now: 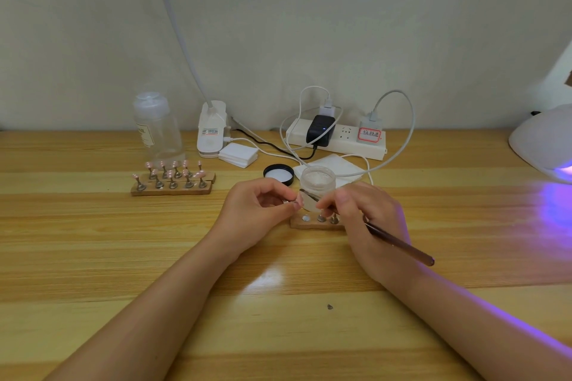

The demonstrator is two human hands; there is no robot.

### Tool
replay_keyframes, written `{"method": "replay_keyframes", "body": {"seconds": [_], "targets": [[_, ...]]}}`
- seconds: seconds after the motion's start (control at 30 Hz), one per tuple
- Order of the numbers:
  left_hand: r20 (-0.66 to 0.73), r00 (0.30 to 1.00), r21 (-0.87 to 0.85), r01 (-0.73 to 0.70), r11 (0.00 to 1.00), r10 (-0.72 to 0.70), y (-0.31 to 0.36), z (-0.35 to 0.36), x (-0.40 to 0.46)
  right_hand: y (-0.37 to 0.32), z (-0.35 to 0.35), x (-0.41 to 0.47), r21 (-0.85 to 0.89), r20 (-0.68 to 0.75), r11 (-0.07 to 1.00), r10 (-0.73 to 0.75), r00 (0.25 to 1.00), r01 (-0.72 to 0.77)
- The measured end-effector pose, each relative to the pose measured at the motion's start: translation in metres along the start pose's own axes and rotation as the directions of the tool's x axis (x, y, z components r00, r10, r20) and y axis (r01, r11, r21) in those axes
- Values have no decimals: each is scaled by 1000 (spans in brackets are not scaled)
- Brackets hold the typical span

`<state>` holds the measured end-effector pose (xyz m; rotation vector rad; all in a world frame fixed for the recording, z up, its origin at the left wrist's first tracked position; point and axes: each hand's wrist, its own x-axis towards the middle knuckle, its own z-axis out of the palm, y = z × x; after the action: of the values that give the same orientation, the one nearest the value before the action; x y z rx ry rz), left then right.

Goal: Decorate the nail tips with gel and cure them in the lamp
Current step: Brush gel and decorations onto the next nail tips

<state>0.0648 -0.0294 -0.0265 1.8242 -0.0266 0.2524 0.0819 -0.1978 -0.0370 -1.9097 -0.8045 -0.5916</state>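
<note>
My left hand pinches a small nail tip on its metal stand just above a wooden holder. My right hand grips a brown brush like a pen, its tip touching the nail tip. Behind the hands stands an open jar of pale gel, its black lid lying to the left. The white curing lamp at the right edge glows violet.
Two wooden holders with several pink nail tips sit at the left, by a clear pump bottle. A clip lamp base, cotton pads, a power strip with cables and a white wipe lie behind.
</note>
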Motion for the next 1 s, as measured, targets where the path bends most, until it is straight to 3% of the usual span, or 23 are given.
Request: {"method": "replay_keyframes", "body": {"seconds": [0.33,0.67,1.0], "targets": [[-23,1000,-4,13,1000,-13,0,1,1,0,0,0,-31,21,999,-41,999,41],[-4,1000,-20,-16,1000,16,-2,0,1,-1,-2,-1,57,-40,998,-18,999,20],[10,1000,-44,-19,999,19,-2,0,1,0,1,1,6,24,1000,19,1000,-19]]}}
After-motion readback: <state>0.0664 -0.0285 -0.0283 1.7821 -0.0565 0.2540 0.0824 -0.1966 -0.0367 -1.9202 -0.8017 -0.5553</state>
